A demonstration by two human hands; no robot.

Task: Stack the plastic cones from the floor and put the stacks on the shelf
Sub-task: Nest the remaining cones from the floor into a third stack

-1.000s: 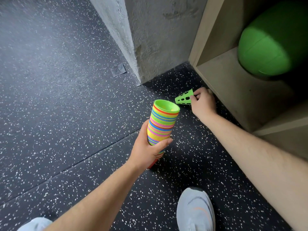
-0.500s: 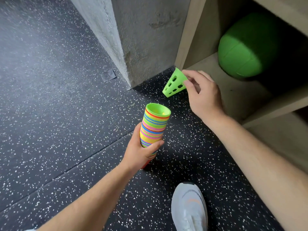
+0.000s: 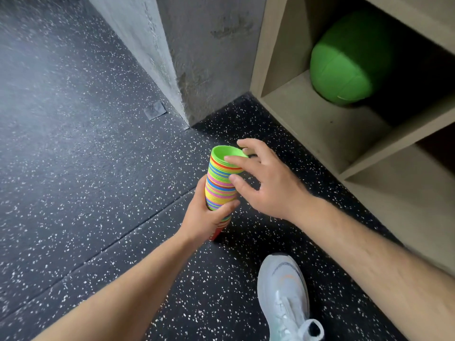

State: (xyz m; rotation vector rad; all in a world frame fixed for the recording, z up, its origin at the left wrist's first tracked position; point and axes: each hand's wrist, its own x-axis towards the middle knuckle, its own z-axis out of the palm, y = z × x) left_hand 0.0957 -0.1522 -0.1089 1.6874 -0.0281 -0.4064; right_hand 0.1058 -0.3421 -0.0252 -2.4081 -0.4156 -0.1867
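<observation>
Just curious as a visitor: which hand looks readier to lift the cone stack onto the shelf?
Probably the left hand: it grips the cone stack low down. The right hand, nearer the shelf, only touches its green rim.

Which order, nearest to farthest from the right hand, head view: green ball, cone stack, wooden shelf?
1. cone stack: at the right hand's fingertips, held by the left hand.
2. wooden shelf: on the hand's right, front edge closest.
3. green ball: deep inside that shelf.
</observation>
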